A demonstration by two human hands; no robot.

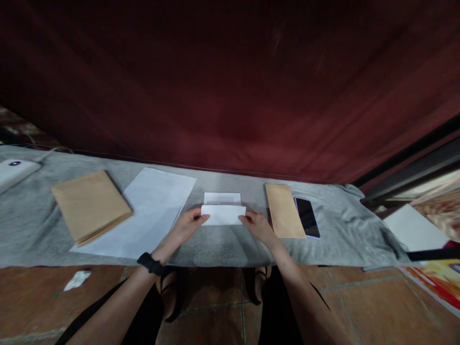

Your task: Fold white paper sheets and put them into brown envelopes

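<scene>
A folded sheet of white paper [223,215] is held level between my two hands, over the grey cloth. My left hand [189,223] pinches its left end, thumb on top. At the right end my right hand [256,224] grips it the same way. Just behind the folded sheet, another white paper panel [222,197] shows; I cannot tell whether it belongs to the same sheet. To the left lies a stack of white paper [161,191], partly under several brown envelopes [91,203]. A single brown envelope [286,211] rests to the right of my right hand.
A dark-screened phone [307,218] lies beside the single envelope. The grey cloth [230,249] covers a narrow bench. At far left sits a white device [16,173] with a cable. A dark red curtain [230,96] hangs behind, and a paper scrap [77,280] is on the tiled floor.
</scene>
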